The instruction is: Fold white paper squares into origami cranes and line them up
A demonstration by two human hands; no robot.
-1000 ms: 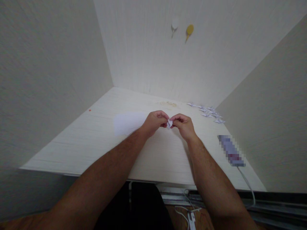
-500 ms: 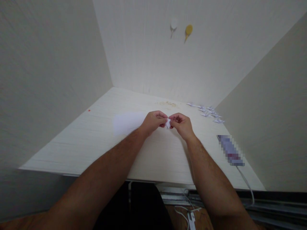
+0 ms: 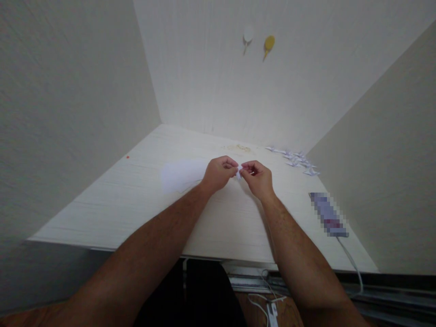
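Two bare hands are working one small folded white paper piece [image 3: 239, 173], sitting near the center of the frame, just above the tabletop [image 3: 221, 227] as far as I can tell. Left hand [image 3: 218, 175] is pinching its left side, thumb against fingers; right hand [image 3: 260, 179] is pinching the right side likewise. Both grips are closed on the paper, fingertips nearly meeting and covering most of it, so the fold pattern isn't showing clearly.

Handling, my read: it's weighing next to nothing, so load isn't mattering. Layered creases are probably acting stiff, single plies soft. Dry paper is likely giving decent friction. Main risk is tearing at tight points or crushing a crease by squeezing too hard. Best hold: light thumb-and-index pinch on the doubled edges, one per side, keeping off the thin tips.

Elsewhere: white paper [image 3: 180, 175] is lying flat left of center, partly behind the left hand; several folded paper figures [image 3: 299, 160] are sitting clustered right of center, by the wall corner.
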